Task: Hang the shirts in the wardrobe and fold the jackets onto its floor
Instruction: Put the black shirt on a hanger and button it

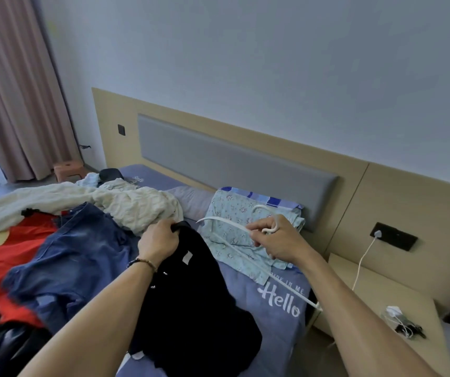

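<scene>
Clothes cover the near half of a bed (pixel 278 319) with a blue-grey sheet printed "Hello". At the centre lies a black shirt (pixel 191 303), spread from about 12 o'clock down to 6 o'clock of the lower frame, with a small white label showing near its collar. The left hand (pixel 158 242) grips the top edge of this shirt, fingers curled tightly round the dark fabric; a beaded bracelet sits on that wrist. At 3 o'clock from it, the right hand (pixel 275 242) holds a white plastic hanger (pixel 232 227), its fingers closed round the neck just below the hook, one hanger arm reaching toward 9 o'clock and the other running down toward 5 o'clock. The hanger hovers just beside the shirt's collar, over a floral light-blue garment (pixel 232 240) that rests against the pillows.

At 9 o'clock of the black shirt lies a blue denim garment (pixel 74 257), touching it, and beyond that a red garment (pixel 19 240). A cream blanket (pixel 87 200) is bunched at 11 o'clock. At 3 o'clock of the frame a white cable (pixel 361 265) runs from a wall socket down to a bedside table (pixel 376 289).
</scene>
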The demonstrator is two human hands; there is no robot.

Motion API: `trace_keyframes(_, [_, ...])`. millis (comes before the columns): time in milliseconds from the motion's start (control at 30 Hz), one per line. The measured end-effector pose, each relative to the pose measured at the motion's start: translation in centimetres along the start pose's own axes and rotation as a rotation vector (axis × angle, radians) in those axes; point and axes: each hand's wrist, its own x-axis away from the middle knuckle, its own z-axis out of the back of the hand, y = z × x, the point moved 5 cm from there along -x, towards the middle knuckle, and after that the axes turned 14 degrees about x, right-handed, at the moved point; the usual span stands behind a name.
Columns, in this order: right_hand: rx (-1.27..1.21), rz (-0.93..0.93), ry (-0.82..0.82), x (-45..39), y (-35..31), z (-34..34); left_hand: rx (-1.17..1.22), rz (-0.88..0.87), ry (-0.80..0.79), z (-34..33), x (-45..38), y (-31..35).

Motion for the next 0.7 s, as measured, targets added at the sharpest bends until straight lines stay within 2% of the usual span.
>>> trace_keyframes(100, [-0.066,-0.029,-0.113,1.2,-0.3,-0.7,-0.025,0.155,0.111,0.9,1.0,-2.1])
trace_keyframes(167, [-0.012,-0.029,-0.234,1.6,-0.5,-1.7,0.022,0.188,0.057,1.0,0.7,-2.6])
trace_keyframes(233, [0.019,-0.034,-0.273,1.7,-0.8,-3.0,0.084,0.110,-0.035,0.7,0.4,-1.6])
trace_keyframes(300, [0.026,-0.025,-0.219,1.3,-1.3,-4.2,0.132,-0.024,-0.155,0.0,0.5,0.4])
trace_keyframes(367, [0.153,0.026,-0.075,0.6,-2.2,-4.8,0.120,-0.132,-0.253,-0.1,1.1,3.1])
trace_keyframes(433, [0.214,0.074,0.050,0.0,-3.3,-5.3,0.081,-0.249,-0.284,0.2,1.5,5.9])
trace_keyframes(500, [0.091,0.078,0.134,-0.4,-4.3,-5.4,0.030,-0.392,-0.263,0.9,1.9,8.1])
trace_keyframes(600, [-0.325,0.061,0.248,-0.5,-5.2,-4.3,-0.043,-0.618,-0.154,2.5,2.6,10.5])
trace_keyframes(700, [-0.546,0.107,0.190,0.2,-6.0,-3.5,-0.182,-0.789,-0.107,3.7,3.6,12.1])
